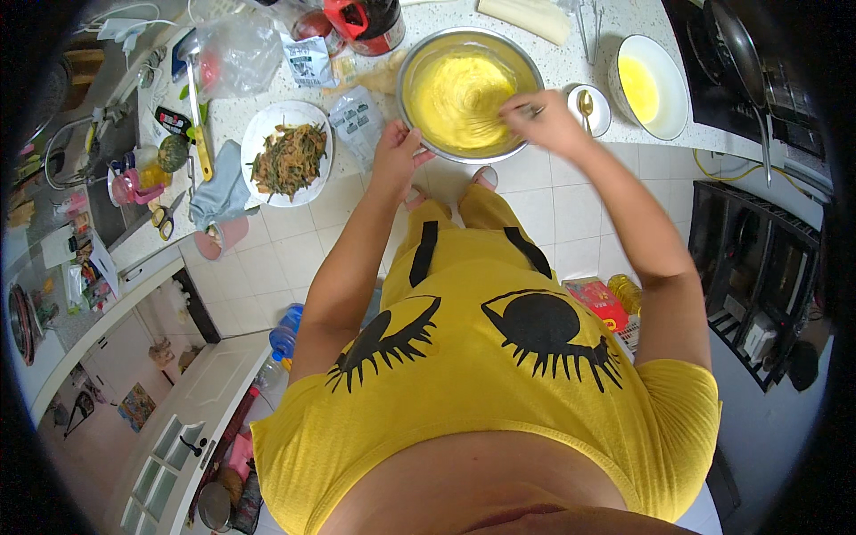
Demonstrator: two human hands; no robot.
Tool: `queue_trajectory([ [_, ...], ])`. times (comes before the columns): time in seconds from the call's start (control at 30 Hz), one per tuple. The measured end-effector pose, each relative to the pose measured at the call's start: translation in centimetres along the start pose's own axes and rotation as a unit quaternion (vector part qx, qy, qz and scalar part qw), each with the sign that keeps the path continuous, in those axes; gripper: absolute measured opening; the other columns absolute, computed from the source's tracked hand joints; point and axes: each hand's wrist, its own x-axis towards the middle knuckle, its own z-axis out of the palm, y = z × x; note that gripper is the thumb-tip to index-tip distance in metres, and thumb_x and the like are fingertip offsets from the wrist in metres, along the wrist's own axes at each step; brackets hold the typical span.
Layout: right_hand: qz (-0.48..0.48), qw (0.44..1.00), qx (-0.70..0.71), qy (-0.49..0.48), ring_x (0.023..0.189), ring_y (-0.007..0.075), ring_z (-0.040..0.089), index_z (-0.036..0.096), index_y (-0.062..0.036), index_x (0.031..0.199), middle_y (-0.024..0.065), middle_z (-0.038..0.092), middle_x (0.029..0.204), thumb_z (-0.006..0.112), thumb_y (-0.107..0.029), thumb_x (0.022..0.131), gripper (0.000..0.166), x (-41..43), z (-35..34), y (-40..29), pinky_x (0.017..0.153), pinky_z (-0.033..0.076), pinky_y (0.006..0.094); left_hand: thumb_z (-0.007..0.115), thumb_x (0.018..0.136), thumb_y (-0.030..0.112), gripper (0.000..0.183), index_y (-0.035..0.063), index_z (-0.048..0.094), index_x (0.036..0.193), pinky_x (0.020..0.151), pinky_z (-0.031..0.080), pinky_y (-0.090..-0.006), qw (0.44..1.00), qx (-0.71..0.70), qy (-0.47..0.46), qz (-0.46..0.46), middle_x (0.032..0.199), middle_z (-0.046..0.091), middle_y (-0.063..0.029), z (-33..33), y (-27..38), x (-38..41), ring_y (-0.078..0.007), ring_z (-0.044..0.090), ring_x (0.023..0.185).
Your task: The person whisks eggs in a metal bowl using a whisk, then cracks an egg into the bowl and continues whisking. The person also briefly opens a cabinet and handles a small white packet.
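Note:
A stainless steel mixing bowl (pixel 428 52) of pale yellow batter (pixel 461 90) stands at the counter's front edge. My left hand (pixel 399 150) pinches its rim at the near left side. In my right hand (pixel 550 120), over the bowl's right rim, is the handle of a wire whisk (pixel 489 126). The whisk's wires dip into the batter, which shows swirled ridges. Close to my right hand, a small white dish (pixel 600 107) holds a gold-coloured spoon (pixel 586 105). A white bowl (pixel 672 100) with yellow liquid stands farther right.
On the left, a white plate (pixel 251 127) of cooked food overhangs the counter edge, near a grey cloth (pixel 221 184), scissors (pixel 164 217) and a yellow-handled ladle (pixel 202 150). Packets (pixel 358 124) and a red-lidded jar (pixel 381 33) crowd the bowl's left. A black pan (pixel 739 53) sits far right.

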Motion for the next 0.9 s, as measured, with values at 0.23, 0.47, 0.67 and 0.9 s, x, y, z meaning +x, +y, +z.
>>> queue_trajectory([
  [0.23,-0.052,0.966,-0.216,0.131,0.063,0.0264,0.063,0.07,-0.0054,0.087,0.0154,0.066,0.078,0.062,-0.019,0.077,0.019,3.4,2.0,-2.1,0.062,0.05,0.0321,0.048,0.092,0.012,0.009,0.0102,0.046,0.101,0.075,0.05,-0.0309,1.0,0.005,-0.01,0.002,0.094,0.053,-0.0011,0.8,0.5,-0.2,-0.0121,0.055,0.084],
  [0.47,-0.037,0.997,-0.065,0.014,0.072,0.0212,0.065,0.069,-0.0033,0.089,0.0158,0.067,0.086,0.06,-0.015,0.079,0.017,2.1,-3.9,1.2,0.07,0.051,0.0305,0.047,0.093,0.014,0.009,0.0095,0.046,0.101,0.078,0.049,-0.0327,1.0,0.023,-0.011,0.011,0.099,0.053,-0.002,0.4,0.0,-0.1,-0.0131,0.055,0.088],
  [0.67,-0.166,0.985,-0.054,0.015,0.08,0.0239,0.065,0.068,-0.0014,0.089,0.0142,0.067,0.088,0.062,-0.014,0.078,0.018,2.4,1.9,-0.9,0.076,0.05,0.0297,0.046,0.094,0.015,0.01,0.0085,0.046,0.102,0.08,0.048,-0.0336,1.0,0.017,-0.018,0.008,0.104,0.054,-0.0035,0.8,0.2,0.1,-0.0149,0.055,0.093],
  [0.9,-0.069,0.994,-0.061,0.055,0.078,0.023,0.065,0.069,-0.0017,0.088,0.0133,0.068,0.088,0.06,-0.014,0.079,0.017,2.4,-1.7,1.0,0.074,0.051,0.03,0.044,0.094,0.015,0.012,0.0085,0.045,0.105,0.079,0.048,-0.0331,1.0,0.017,-0.021,0.014,0.104,0.054,-0.004,0.6,0.0,-0.2,-0.0153,0.056,0.092],
])
